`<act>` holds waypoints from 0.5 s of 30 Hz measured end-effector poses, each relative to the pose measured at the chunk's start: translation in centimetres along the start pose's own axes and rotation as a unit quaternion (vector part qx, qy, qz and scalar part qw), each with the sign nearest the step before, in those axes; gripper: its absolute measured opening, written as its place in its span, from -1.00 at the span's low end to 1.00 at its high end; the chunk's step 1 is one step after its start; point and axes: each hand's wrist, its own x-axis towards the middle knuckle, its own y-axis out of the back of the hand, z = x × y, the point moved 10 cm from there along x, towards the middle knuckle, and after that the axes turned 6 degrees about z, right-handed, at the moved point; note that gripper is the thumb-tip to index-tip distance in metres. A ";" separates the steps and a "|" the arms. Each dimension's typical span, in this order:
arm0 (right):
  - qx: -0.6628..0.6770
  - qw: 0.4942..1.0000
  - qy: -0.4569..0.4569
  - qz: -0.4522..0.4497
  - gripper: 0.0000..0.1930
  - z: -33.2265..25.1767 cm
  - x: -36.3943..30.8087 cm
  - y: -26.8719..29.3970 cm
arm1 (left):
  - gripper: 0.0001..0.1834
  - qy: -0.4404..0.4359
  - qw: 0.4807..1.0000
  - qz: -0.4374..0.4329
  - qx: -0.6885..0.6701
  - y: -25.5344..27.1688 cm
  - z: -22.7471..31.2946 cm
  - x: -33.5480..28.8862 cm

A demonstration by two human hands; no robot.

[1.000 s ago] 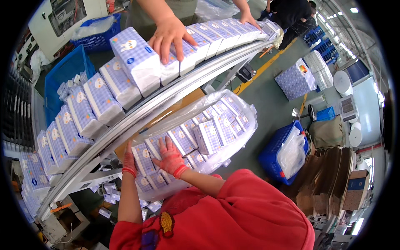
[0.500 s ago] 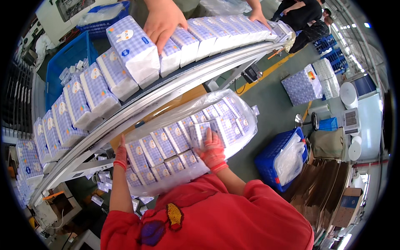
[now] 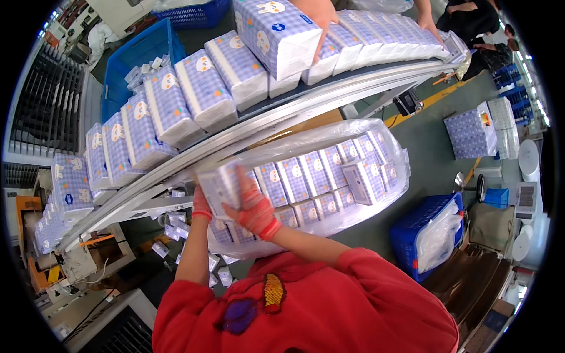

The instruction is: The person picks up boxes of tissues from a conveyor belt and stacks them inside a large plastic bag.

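A large clear plastic bag lies open in front of me, with rows of purple-checked tissue packs inside. My right hand, in a red and white glove, grips a blurred tissue pack over the bag's left end. Beside that pack's lower left edge is my left hand, gloved too; its fingers are mostly hidden. Another tissue pack sits tilted on top of the rows at the right.
Beyond the bag curves a conveyor carrying a line of larger tissue bundles. Another person's hand touches a raised bundle there. A blue crate stands behind, a blue basket at right. Loose packs lie below left.
My right hand has moved left, from the middle of the bag to its left end, now with a tissue pack. The whole view has shifted, and scenery appears farther right.
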 end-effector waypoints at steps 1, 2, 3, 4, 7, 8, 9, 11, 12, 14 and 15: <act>-0.043 0.997 -0.059 -0.032 -0.16 1.0 -0.6 -2.1 | -0.61 -0.002 1.000 0.010 0.021 0.6 0.5 -0.5; -0.027 0.998 -0.047 -0.016 -0.17 1.4 -0.8 -3.2 | -0.58 -0.004 0.999 0.019 0.044 1.2 1.0 -0.9; -0.016 0.999 -0.038 0.008 -0.18 3.1 -0.8 -3.9 | -0.56 0.047 0.999 0.017 0.006 -2.2 2.0 -2.6; -0.003 0.999 -0.031 0.029 -0.19 3.7 -0.9 -4.5 | -0.53 0.101 0.994 0.019 -0.030 -4.0 2.4 -4.2; -0.119 0.992 -0.029 -0.016 -0.22 2.3 0.0 -6.8 | -0.48 0.204 0.967 0.041 -0.144 -4.2 1.1 -6.1; -0.191 0.979 -0.038 -0.054 -0.27 2.8 -0.3 -7.9 | -0.46 0.258 0.943 -0.044 -0.207 -1.9 -1.3 -4.4; -0.216 0.970 -0.059 -0.093 -0.27 3.2 -0.2 -7.9 | -0.44 0.207 0.960 -0.035 -0.184 -2.5 -1.3 -4.2; -0.260 0.944 -0.106 -0.172 -0.28 2.6 -0.7 -7.7 | -0.44 0.125 0.986 -0.002 -0.111 -2.0 -0.4 -3.7; -0.289 0.937 -0.099 -0.168 -0.26 2.1 -0.6 -7.4 | -0.46 0.066 0.994 -0.003 -0.089 -1.7 0.5 -3.3; -0.312 0.924 -0.107 -0.195 -0.25 2.0 -0.9 -7.6 | -0.46 -0.040 0.999 -0.001 -0.022 -1.5 1.0 -3.4; -0.320 0.918 -0.106 -0.207 -0.24 1.9 -1.0 -8.0 | -0.46 -0.098 0.995 0.001 0.015 -1.1 1.6 -3.5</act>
